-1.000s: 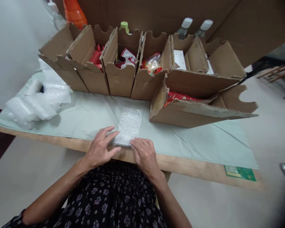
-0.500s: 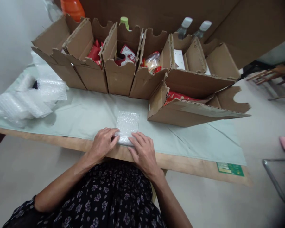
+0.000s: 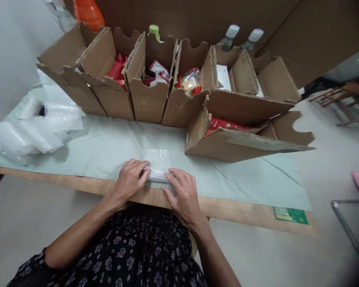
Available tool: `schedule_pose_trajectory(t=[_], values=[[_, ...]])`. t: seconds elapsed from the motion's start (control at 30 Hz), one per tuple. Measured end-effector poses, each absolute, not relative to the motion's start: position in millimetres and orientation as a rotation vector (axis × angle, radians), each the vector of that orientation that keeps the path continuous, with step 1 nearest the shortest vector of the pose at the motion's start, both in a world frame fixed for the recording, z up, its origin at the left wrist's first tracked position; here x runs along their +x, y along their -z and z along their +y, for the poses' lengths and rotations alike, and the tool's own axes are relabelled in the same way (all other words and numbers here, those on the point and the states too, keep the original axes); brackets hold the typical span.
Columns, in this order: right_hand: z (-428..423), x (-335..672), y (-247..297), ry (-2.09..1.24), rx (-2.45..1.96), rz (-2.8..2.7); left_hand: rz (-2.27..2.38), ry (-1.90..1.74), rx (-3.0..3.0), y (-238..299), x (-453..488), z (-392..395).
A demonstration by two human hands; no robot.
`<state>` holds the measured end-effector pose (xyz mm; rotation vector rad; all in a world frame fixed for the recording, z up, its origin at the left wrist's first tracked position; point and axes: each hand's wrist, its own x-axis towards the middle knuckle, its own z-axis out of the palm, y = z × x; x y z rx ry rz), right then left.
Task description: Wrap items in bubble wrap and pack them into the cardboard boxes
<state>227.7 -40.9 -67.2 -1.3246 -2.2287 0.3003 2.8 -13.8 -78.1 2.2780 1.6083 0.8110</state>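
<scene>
A small sheet of bubble wrap (image 3: 157,160) lies on the pale green cloth (image 3: 107,147) at the table's near edge, rolled up from its near end. My left hand (image 3: 129,179) curls over the roll's left end. My right hand (image 3: 183,192) presses its fingers on the right end. Both hands grip the rolled part, and whatever may be inside it is hidden.
A row of open cardboard boxes (image 3: 149,99) with red snack packets stands at the back. A larger tilted box (image 3: 245,137) lies to the right. A heap of bubble wrap (image 3: 32,129) is at the left. Bottles (image 3: 231,36) stand behind the boxes. A green label (image 3: 290,215) is on the table's right.
The bubble wrap sheet has grown shorter as both hands rolled it away from me. The camera has drifted slightly.
</scene>
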Motion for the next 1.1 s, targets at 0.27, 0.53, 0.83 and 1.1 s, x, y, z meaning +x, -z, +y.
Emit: schedule_pose_trajectory(t=[0.27, 0.53, 0.83, 1.1], values=[[-27, 226, 62, -0.602, -1.248, -2.218, 1.411, -0.885, 2.275, 67, -2, -43], [-26, 219, 63, -0.393, -1.288, -2.312, 1.777, -0.694, 2.205, 73, 1, -21], [-27, 211, 74, -0.509, -1.26, -2.004, 1.61, -0.856, 1.08, 46, -9, -52], [-82, 239, 66, -1.088, -1.263, -1.524, 1.254, -0.916, 0.912, 50, 26, -55]])
